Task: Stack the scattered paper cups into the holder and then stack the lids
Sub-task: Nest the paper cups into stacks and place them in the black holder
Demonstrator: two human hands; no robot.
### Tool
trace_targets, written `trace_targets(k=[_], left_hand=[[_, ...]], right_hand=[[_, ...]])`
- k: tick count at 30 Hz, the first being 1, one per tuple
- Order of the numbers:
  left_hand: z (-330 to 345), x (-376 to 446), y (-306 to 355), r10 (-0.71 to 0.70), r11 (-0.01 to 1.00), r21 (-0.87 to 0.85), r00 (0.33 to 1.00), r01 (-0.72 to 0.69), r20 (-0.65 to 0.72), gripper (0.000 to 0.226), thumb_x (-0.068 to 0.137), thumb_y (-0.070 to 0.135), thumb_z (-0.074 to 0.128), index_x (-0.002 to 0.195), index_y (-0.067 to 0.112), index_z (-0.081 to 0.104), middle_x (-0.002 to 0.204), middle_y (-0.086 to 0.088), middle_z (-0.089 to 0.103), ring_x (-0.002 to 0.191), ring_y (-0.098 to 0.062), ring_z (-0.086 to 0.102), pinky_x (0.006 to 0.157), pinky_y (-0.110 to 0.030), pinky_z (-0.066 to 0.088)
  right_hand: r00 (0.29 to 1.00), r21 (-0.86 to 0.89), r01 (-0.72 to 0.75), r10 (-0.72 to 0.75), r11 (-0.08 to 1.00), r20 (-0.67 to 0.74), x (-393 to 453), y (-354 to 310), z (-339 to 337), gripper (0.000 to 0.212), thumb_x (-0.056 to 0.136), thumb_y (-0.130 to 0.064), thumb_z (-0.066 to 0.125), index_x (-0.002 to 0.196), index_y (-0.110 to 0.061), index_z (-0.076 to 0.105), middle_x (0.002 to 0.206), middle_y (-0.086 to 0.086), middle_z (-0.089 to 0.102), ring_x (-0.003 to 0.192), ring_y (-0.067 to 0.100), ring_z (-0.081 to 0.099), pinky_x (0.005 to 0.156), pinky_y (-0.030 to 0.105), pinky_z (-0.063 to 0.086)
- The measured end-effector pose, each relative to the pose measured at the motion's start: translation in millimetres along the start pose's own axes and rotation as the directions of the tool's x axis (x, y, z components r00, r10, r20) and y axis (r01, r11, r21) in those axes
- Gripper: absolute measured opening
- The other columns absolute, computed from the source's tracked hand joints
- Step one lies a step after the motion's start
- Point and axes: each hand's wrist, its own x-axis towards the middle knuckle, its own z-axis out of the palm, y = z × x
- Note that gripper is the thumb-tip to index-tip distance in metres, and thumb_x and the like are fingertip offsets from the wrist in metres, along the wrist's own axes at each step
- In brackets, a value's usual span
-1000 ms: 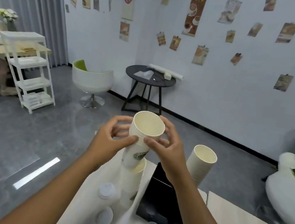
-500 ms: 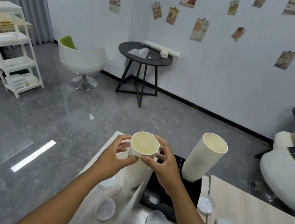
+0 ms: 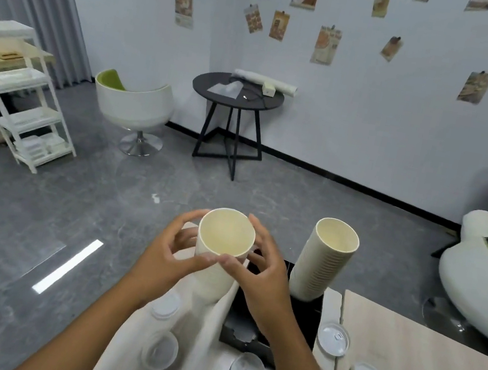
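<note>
Both hands on the cup stack [image 3: 216, 258]. My left hand [image 3: 171, 257] wraps it from the left, thumb across the near side just under the rim. My right hand [image 3: 259, 275] mirrors it, thumb tip touching the left thumb, fingers curled round the far right. So the two hands are clamped on the same stack near the top, which stands upright at the table's left front corner, just left of the black holder [image 3: 263, 328]. I can't tell whether its base sits on the table or is lifted; my hands hide it.

Handling, as I judge it: paper cups, light, thin-walled, easy to dent. Squeezing at the rim should ovalise the top cup, so grip just below the rolled rim where it's stiffest. A nested stack is tall and tippy, so keep both hands on it.

The second cup stack [image 3: 325, 261] already sits in the holder's right side, leaning slightly right. The free slot looks to be the left one, partly under my right wrist.

Clear lids [image 3: 334, 337] lie scattered round the holder, on both sides and in front. The table edge [image 3: 116, 345] is right beside the stack on the left, with only floor beyond. Open room is above and to the right; lift over the holder wall and avoid knocking the leaning stack.
</note>
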Motion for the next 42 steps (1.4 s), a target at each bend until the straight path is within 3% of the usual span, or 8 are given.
trace_targets(k=[4,9,14,20,29,36,39,42], left_hand=[[20.1,20.9,55.3,0.145,0.989,0.023,0.987,-0.147,0.062,0.074,0.080,0.031,0.090,0.141,0.043,0.049,0.122,0.006,0.076,0.121,-0.008,0.067,0.098,-0.038,0.058],[51.5,65.7,66.7,0.177,0.984,-0.021,0.969,-0.176,0.172,0.074,0.079,0.040,0.085,0.142,0.045,0.047,0.130,0.000,0.074,0.127,-0.020,0.066,0.110,-0.062,0.047],[71.9,91.4,52.5,0.161,0.985,-0.096,0.965,-0.143,0.207,0.070,0.079,0.043,0.081,0.141,0.039,0.050,0.131,0.003,0.073,0.127,-0.017,0.066,0.110,-0.058,0.049],[80.2,107.1,36.9,0.164,0.984,-0.109,0.956,-0.141,0.245,0.068,0.082,0.042,0.081,0.141,0.045,0.049,0.128,0.003,0.074,0.124,-0.017,0.068,0.107,-0.056,0.052],[79.5,124.9,-39.0,-0.014,0.996,-0.083,0.947,0.042,0.320,0.053,0.091,0.030,0.077,0.135,0.049,0.052,0.126,0.004,0.074,0.124,-0.014,0.067,0.103,-0.036,0.054],[83.0,138.0,-50.1,0.005,0.999,-0.040,0.955,0.007,0.298,0.070,0.084,0.032,0.086,0.141,0.046,0.049,0.141,0.013,0.063,0.135,-0.010,0.057,0.111,-0.038,0.049],[73.9,137.4,-50.1,0.035,0.999,-0.009,0.957,-0.034,0.288,0.077,0.073,0.050,0.089,0.139,0.051,0.050,0.149,0.016,0.055,0.141,-0.010,0.050,0.116,-0.041,0.044],[62.0,129.5,-45.1,0.059,0.997,0.032,0.957,-0.071,0.283,0.077,0.078,0.040,0.090,0.141,0.051,0.048,0.155,0.017,0.048,0.144,-0.015,0.045,0.114,-0.040,0.042]], right_hand=[[0.989,0.001,0.112,-0.111,0.994,-0.098,6.5,-46.0,-26.0,0.076,0.072,-0.041,0.087,0.138,-0.055,0.053,0.136,-0.020,0.063,0.123,0.007,0.063,0.091,0.023,0.057],[0.964,-0.072,0.156,-0.168,0.985,-0.208,25.6,-63.1,-60.1,0.076,0.072,-0.046,0.086,0.140,-0.052,0.053,0.135,-0.015,0.064,0.120,0.011,0.065,0.089,0.022,0.058],[0.923,-0.094,0.130,-0.155,0.987,-0.351,38.2,-46.8,-73.7,0.082,0.069,-0.055,0.089,0.141,-0.056,0.049,0.137,-0.007,0.064,0.122,0.023,0.066,0.103,0.051,0.056],[0.917,-0.128,0.115,-0.154,0.985,-0.367,42.2,-36.7,-76.8,0.082,0.074,-0.036,0.090,0.144,-0.048,0.050,0.137,-0.009,0.064,0.123,0.012,0.065,0.096,0.027,0.058],[0.900,-0.173,-0.108,0.022,0.979,-0.434,61.8,41.5,-47.3,0.081,0.084,-0.019,0.086,0.150,-0.037,0.043,0.135,-0.018,0.060,0.126,0.001,0.057,0.109,0.026,0.048],[0.845,-0.191,-0.173,0.045,0.966,-0.533,59.8,45.6,-43.0,0.083,0.085,-0.024,0.085,0.156,-0.029,0.042,0.146,-0.009,0.055,0.135,0.006,0.051,0.115,0.028,0.042],[0.851,-0.189,-0.185,0.060,0.964,-0.522,50.7,41.2,-44.2,0.083,0.084,-0.023,0.085,0.154,-0.035,0.042,0.137,-0.011,0.056,0.129,0.007,0.054,0.110,0.026,0.045],[0.863,-0.229,-0.178,0.040,0.957,-0.503,36.6,35.6,-46.4,0.082,0.081,-0.024,0.088,0.149,-0.039,0.046,0.129,-0.019,0.062,0.122,0.003,0.062,0.107,0.030,0.051]])
